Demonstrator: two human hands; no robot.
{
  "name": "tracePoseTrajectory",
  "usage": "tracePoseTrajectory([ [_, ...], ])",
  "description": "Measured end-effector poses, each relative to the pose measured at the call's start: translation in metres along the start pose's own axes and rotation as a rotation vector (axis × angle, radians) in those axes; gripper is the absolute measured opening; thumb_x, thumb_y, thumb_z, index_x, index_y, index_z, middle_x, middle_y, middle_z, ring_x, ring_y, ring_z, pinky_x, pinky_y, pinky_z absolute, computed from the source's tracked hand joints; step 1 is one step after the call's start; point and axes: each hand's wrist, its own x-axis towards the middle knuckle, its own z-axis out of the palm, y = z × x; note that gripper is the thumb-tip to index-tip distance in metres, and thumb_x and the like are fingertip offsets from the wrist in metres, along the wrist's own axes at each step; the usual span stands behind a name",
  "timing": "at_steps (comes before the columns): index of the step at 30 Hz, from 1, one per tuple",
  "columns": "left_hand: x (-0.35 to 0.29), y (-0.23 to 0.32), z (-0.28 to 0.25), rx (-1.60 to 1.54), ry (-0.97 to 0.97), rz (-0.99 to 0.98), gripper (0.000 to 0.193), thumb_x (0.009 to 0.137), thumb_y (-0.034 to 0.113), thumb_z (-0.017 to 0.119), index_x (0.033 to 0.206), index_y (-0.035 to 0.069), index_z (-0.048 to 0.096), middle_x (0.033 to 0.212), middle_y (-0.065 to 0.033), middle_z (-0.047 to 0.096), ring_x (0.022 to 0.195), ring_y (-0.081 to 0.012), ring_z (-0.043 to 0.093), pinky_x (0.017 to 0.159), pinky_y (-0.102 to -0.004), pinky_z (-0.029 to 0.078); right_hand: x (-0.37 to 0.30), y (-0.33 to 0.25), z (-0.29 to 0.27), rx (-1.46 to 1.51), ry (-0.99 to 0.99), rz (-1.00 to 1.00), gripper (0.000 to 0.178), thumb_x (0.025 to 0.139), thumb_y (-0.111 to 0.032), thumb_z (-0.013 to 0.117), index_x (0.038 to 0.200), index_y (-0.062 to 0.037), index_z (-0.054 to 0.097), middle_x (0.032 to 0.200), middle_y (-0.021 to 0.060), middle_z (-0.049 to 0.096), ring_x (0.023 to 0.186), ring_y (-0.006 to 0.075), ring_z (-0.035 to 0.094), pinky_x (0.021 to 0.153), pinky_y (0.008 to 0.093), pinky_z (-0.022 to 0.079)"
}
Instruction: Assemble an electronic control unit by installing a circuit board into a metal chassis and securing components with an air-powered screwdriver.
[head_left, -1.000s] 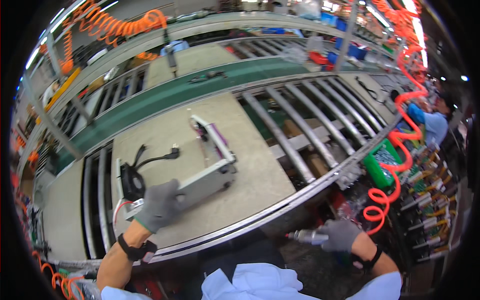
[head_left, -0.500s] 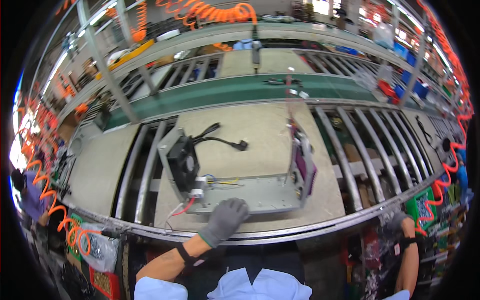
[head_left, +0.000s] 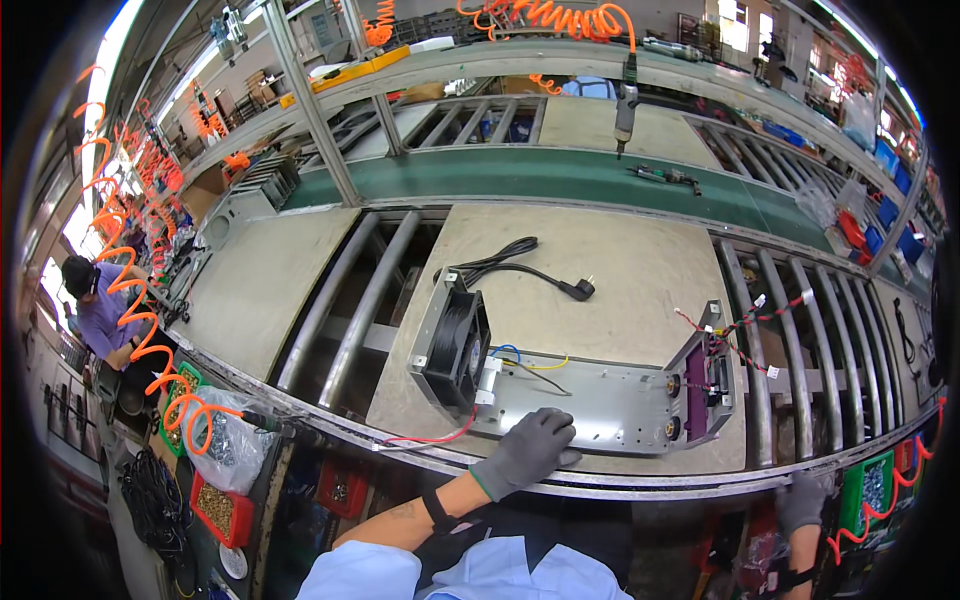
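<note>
On chassis (head_left: 600, 400), left hand (head_left: 527, 454) curled.

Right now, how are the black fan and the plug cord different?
The fan is thick and boxy; the cord is thin and curvy. The fan stands upright in the metal frame; the cord lies on the pale board. Both are black.

The chassis (head_left: 585, 400) looks like satin-smooth sheet metal. At the chassis's left end, the fan (head_left: 466, 345) is matt black plastic; at its near edge, the left glove (head_left: 528, 453) is dull cloth. Beneath the chassis, the board (head_left: 640, 240) looks matt; left of it, the rollers (head_left: 328, 304) are shiny metal.
</note>
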Motion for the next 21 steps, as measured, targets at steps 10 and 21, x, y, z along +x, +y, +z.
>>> tracePoseTrajectory([
  [10,0.018,0.004,-0.027,0.185,0.212,-0.401,0.018,0.090,0.009,0.065,0.107,0.005,0.062,0.103,-0.0169,0.062,0.094,-0.0358,0.064,0.078,-0.0455,0.055,-0.048,-0.277,-0.077,0.837,0.170,-0.758,0.022,0.087,-0.026,0.073,0.101,-0.0087,0.074,0.081,0.0128,0.069,0.068,0.0338,0.069,0.062,0.0450,0.056],
  [21,-0.035,-0.001,-0.003,0.131,0.326,-0.295,0.016,0.088,0.015,0.069,0.100,0.005,0.066,0.107,-0.0128,0.064,0.097,-0.0354,0.061,0.085,-0.0474,0.050,0.025,-0.483,-0.084,0.586,0.090,-0.868,0.028,0.092,-0.035,0.068,0.097,-0.0068,0.069,0.090,0.0196,0.071,0.085,0.0382,0.071,0.076,0.0476,0.055],
])
